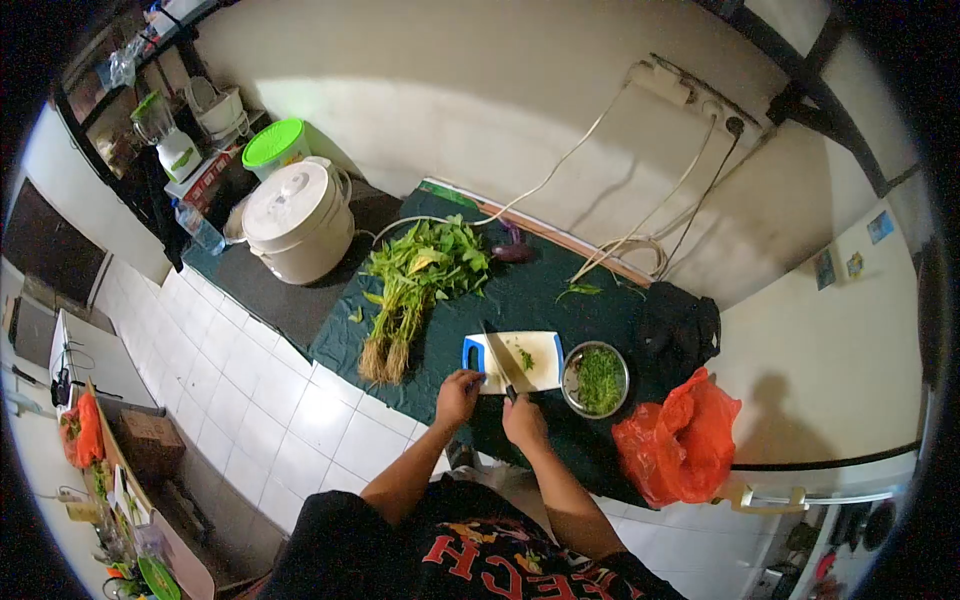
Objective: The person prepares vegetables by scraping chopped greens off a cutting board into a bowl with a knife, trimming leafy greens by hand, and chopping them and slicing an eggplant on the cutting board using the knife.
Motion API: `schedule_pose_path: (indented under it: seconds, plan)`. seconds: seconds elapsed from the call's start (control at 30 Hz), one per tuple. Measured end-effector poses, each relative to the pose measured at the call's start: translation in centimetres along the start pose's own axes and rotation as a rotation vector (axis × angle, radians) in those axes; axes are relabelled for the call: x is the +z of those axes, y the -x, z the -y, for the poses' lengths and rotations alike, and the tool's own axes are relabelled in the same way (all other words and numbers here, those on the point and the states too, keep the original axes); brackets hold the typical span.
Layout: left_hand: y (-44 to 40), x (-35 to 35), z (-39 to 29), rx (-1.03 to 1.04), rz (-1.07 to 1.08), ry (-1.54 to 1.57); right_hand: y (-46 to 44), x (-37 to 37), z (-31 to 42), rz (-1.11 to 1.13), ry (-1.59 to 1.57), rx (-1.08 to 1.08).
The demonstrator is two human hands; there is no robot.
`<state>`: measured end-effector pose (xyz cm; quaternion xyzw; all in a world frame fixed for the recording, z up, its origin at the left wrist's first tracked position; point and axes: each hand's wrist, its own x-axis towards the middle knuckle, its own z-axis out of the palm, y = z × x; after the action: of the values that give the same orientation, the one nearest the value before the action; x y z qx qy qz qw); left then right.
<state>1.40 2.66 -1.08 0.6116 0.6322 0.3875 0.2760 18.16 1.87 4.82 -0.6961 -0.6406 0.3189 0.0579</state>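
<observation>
While right hand (pixel 523 420) clasps knife (pixel 497 354), blade over board (pixel 541 374), left hand (pixel 459 396) curls at its edge, hold unclear

Both my arms reached forward, elbows bent; my left hand (pixel 459 396) lay half-curled, my right hand (pixel 524 421) closed beside it.

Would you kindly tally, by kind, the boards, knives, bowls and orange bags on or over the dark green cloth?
Rectangular white-and-blue cutting board: 1
Black-handled steel knife: 1
Round steel bowl: 1
Crumpled orange plastic bag: 1
Total: 4
</observation>
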Motion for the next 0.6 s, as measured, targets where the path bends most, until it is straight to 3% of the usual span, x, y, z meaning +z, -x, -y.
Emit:
schedule_pose_path:
  seconds: [0.07,0.17,0.2,0.27,0.33,0.4,0.53,0.6]
  plan:
    - [-0.6,0.2,-1.0,-0.026,-0.036,0.082,0.6,-0.6,-0.6,-0.029,0.058,0.080]
    - [-1.4,0.6,-3.0,-0.343,-0.118,0.272,0.9,-0.2,-2.0,-0.122,0.054,0.071]
    - [-1.5,0.5,-3.4,-0.342,-0.115,0.271,0.8,-0.1,-2.3,-0.138,0.080,0.073]
    - [-2.0,0.2,-4.0,-0.279,-0.322,0.181,3.0,-1.7,-0.7,-0.097,0.063,0.033]
    - [-2.2,-0.5,-3.7,-0.340,-0.296,0.249,4.5,-1.4,-0.4,-0.013,0.070,-0.023]
    - [-1.8,-0.8,-3.0,-0.087,-0.339,0.011,5.1,-0.1,-1.1,0.089,0.046,-0.013]
    - [-0.7,0.2,-1.0,-0.296,-0.172,0.384,5.3,1.4,-2.6,0.044,-0.012,-0.043]
    - [-0.1,1.1,-0.8,-0.332,-0.138,0.345,4.9,1.5,-3.2,0.046,-0.010,0.004]
